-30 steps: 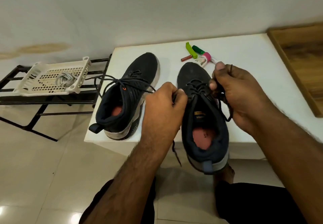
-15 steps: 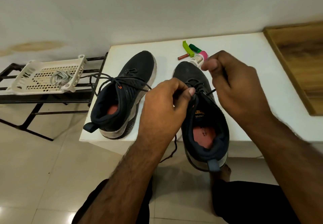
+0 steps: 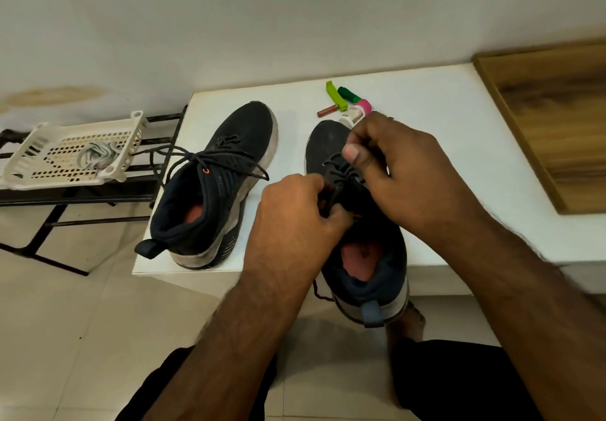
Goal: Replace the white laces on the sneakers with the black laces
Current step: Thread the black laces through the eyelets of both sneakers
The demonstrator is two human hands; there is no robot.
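Two dark sneakers are sitting on the white tabletop [image 3: 426,118], toes pointing toward the wall. The right sneaker [image 3: 357,223] is overhanging the near edge with its heel, and both hands are working over its tongue. The left hand [image 3: 295,210] is curling its fingers round a strand of the black lace [image 3: 337,174], pinching it near the upper eyelets, while the right hand [image 3: 403,171] is gripping the lace from the other side, thumb pressing forward — the two hands are almost touching. A loose end of that lace is hanging down below the tabletop edge beside the heel. The left sneaker [image 3: 216,184] is lying untouched just beside them, its own black lace [image 3: 196,161] threaded and spilling off toward the left. The white laces [image 3: 96,155] are lying bunched in a white plastic basket [image 3: 36,145] on a black rack [image 3: 82,191], well apart from the shoes. A few small colourful items [image 3: 347,100] are resting behind the right sneaker's toe.
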